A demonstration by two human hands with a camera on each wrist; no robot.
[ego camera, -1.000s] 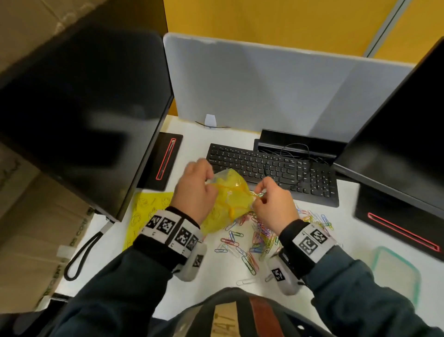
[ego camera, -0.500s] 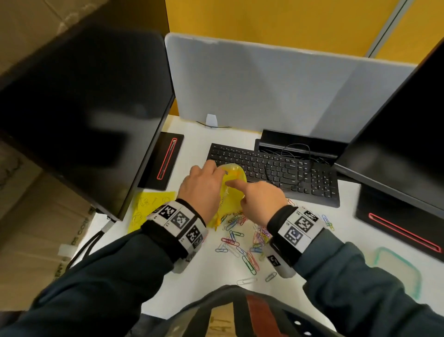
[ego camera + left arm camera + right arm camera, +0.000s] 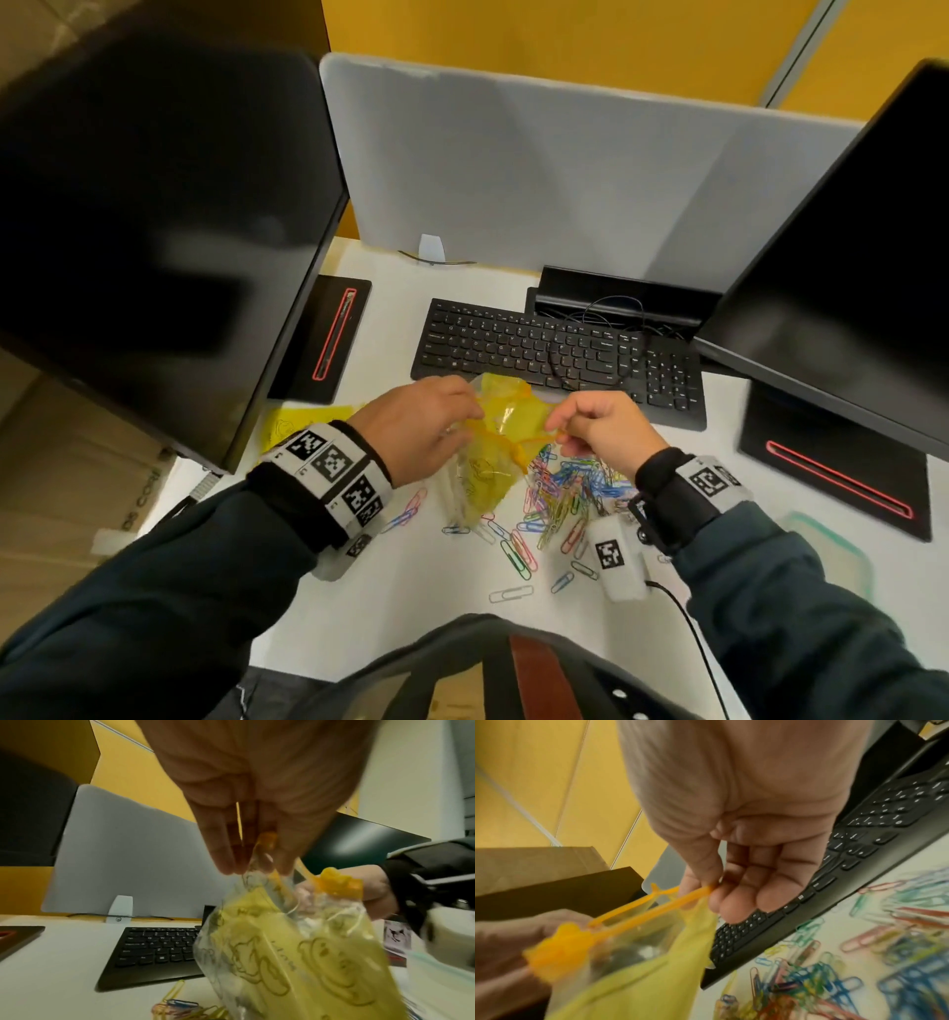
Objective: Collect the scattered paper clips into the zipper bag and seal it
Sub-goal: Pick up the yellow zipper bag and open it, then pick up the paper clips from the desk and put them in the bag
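Note:
A yellow see-through zipper bag with an orange zip strip hangs above the white desk, in front of the keyboard. My left hand pinches the left end of its mouth. My right hand pinches the right end of the orange strip between thumb and forefinger. The orange slider sits near the left hand and the mouth gapes. A heap of coloured paper clips lies on the desk under and right of the bag.
A black keyboard lies just beyond the hands. Dark monitors stand on the left and on the right, each on a black base. A yellow paper lies at the left and a clear green-rimmed lid at the right. Grey divider behind.
The hands have drawn apart along the bag's mouth. The right hand, which was poking a finger at the bag's top, now pinches the zip strip's right end. The bag is stretched wider.

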